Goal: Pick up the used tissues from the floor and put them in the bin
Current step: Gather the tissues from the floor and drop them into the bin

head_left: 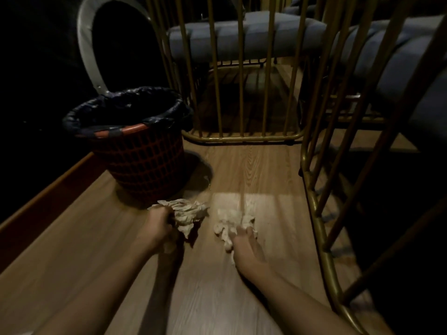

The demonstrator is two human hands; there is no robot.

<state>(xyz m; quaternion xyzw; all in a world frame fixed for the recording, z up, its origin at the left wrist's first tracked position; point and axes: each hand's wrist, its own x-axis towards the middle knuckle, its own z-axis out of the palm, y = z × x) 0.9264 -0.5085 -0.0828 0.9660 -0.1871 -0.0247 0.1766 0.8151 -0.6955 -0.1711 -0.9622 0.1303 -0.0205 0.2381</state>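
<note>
My left hand [158, 226] is closed around a bunch of crumpled white tissues [187, 213], held just above the wooden floor in front of the bin. To its right, my right hand [244, 240] presses down on a second crumpled tissue [227, 224] that lies on the floor, its fingers curled into the paper. The bin [140, 160] is a red mesh basket lined with a black bag, standing on the floor just beyond my left hand, its mouth open and dark inside.
Gold metal chair legs [242, 139] stand behind the tissues, and another gold frame [314, 206] runs close along the right. Blue seat cushions [242, 35] sit above. A dark raised edge [48, 194] borders the floor on the left.
</note>
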